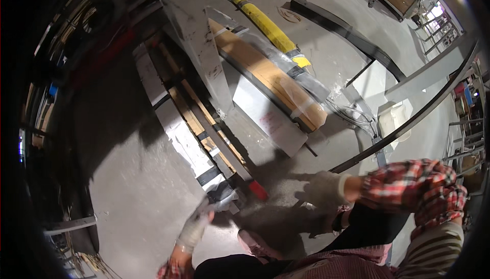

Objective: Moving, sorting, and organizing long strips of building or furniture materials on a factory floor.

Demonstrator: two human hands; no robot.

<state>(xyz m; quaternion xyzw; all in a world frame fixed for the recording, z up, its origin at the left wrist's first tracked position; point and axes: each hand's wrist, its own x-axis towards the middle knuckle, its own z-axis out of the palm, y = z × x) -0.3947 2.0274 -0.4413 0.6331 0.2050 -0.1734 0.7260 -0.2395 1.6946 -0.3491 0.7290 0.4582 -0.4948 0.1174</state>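
My left hand (194, 229), in a pale work glove, reaches to the near end of a long white wrapped package (181, 136) on the floor. Its fingertips lie by the package's dark-taped end; whether they grip it is unclear. My right hand (325, 188), also gloved, is over the floor to the right, smeared by motion, and its fingers cannot be made out. Between the hands ends a long dark bar (224, 149) with a red tip (258, 190). Tan wooden strips (186, 113) run alongside the package.
A grey steel post (196, 39) rises close by. Beyond it lie a long cardboard-wrapped bundle (270, 75), a white panel (268, 118) and a yellow wrapped tube (263, 23). A black curved rail (408, 126) crosses on the right. My pink shoe (255, 242) is below.
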